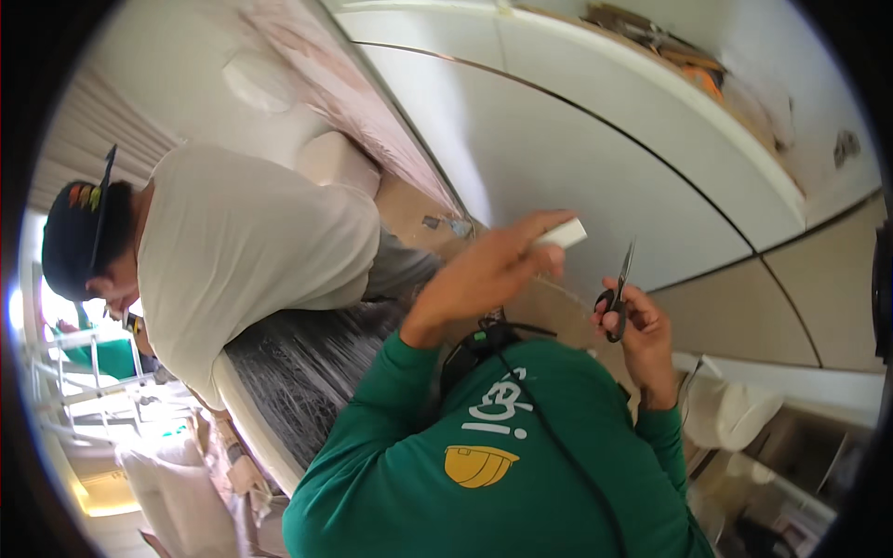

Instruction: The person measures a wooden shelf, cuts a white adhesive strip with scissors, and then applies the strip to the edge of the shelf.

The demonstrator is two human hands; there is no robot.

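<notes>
My left hand (pixel 488 274) is closed on a small white rectangular piece (pixel 566 234). One end of it sticks out past the fingers, and I cannot make out its exact kind. To the right, my right hand (pixel 645 339) grips a pair of scissors (pixel 614 307) with black handles, fingers at the loops. The blades point up and away from me and look closed together. A gap lies between the scissors and the white piece. Beyond both hands stands a large glossy white panel (pixel 549 139).
At left a person (pixel 260 242) in a light shirt and dark cap bends beside a surface wrapped in dark plastic film (pixel 312 367). Tools lie on a shelf (pixel 651 37) at the top right. Open bins (pixel 781 484) stand at lower right, a ladder (pixel 70 372) at far left.
</notes>
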